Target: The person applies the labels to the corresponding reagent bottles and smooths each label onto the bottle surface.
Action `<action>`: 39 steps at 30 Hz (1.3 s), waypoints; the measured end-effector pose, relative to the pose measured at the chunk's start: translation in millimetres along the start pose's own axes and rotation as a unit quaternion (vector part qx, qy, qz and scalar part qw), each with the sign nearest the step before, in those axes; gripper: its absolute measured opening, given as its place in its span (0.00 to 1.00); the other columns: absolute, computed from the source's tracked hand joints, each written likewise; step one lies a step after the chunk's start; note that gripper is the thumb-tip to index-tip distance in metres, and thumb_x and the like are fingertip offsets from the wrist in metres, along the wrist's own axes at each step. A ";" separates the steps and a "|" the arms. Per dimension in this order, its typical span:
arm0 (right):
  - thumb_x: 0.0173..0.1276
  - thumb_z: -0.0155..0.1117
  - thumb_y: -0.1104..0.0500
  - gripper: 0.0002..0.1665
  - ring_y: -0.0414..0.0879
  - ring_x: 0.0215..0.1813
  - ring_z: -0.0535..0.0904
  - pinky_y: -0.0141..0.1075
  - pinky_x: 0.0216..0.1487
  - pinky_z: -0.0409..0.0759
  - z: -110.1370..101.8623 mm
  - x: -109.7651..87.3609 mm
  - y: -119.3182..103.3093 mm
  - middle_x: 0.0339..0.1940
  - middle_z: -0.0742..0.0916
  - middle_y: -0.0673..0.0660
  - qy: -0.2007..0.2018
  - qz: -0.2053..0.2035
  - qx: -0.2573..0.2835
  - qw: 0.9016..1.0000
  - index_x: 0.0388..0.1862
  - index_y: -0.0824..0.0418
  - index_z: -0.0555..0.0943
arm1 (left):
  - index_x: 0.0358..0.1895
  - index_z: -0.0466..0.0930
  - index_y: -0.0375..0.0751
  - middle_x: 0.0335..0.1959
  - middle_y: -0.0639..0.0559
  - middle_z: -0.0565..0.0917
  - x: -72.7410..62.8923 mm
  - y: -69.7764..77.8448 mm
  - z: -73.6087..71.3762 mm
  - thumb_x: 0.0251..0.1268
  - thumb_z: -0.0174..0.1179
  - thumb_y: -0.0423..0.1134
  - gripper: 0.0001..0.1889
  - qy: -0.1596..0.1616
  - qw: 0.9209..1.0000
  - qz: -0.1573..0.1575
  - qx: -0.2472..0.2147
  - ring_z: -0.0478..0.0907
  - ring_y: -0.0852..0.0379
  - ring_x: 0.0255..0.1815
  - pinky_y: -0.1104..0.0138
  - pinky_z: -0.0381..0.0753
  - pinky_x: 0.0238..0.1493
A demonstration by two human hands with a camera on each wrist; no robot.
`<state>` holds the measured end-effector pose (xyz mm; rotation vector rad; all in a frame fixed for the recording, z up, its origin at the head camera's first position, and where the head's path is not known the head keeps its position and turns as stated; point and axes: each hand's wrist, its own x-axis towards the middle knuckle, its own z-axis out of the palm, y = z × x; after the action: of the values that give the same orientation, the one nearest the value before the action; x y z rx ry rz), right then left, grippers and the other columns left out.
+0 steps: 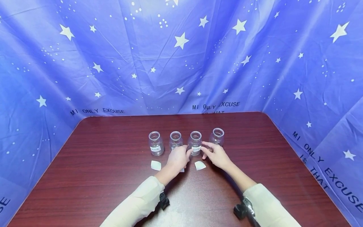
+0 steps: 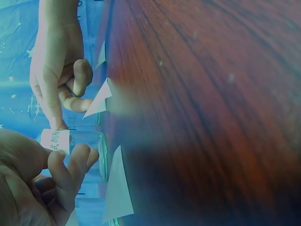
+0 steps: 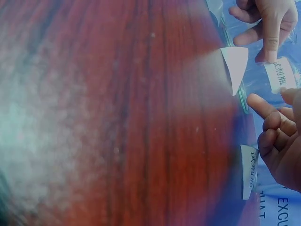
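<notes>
Several clear glass jars stand in a row. On the third jar from the left [image 1: 195, 136] sits a white label [image 1: 196, 149] with handwritten characters, and both hands are at its two side edges. My left hand [image 1: 178, 157] touches the label's left edge with a digit, its other fingers bent beside the jar. From the other side my right hand [image 1: 216, 155] touches the right edge with a fingertip. The leftmost jar [image 1: 154, 140] bears a similar label. My left hand partly hides the second jar [image 1: 176, 138]; the right hand covers the lower part of the rightmost jar [image 1: 217, 135].
In front of the jars lie white paper pieces [image 1: 156, 165], with another piece [image 1: 200, 165] before the third jar. The right wrist view shows a paper piece with writing [image 3: 249, 172]. A blue star-patterned curtain [image 1: 181, 63] hangs behind the dark red table [image 1: 99, 176].
</notes>
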<state>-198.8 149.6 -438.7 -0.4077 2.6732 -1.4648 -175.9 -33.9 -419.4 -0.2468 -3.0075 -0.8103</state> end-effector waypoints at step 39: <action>0.65 0.60 0.45 0.27 0.39 0.13 0.70 0.32 0.14 0.69 -1.5 2.7 3.3 0.19 0.84 0.54 0.007 -0.004 -0.020 1.000 0.56 0.61 0.77 | 0.56 0.74 0.33 0.14 0.57 0.81 -0.4 -0.9 -6.0 0.70 0.47 0.52 0.25 -0.020 0.999 -0.001 -0.041 0.70 0.69 0.06 0.61 0.82 0.38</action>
<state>-202.3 151.7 -440.4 -0.4124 2.7184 -1.4229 -175.8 -37.7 -414.7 -0.2651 -3.0154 -0.9420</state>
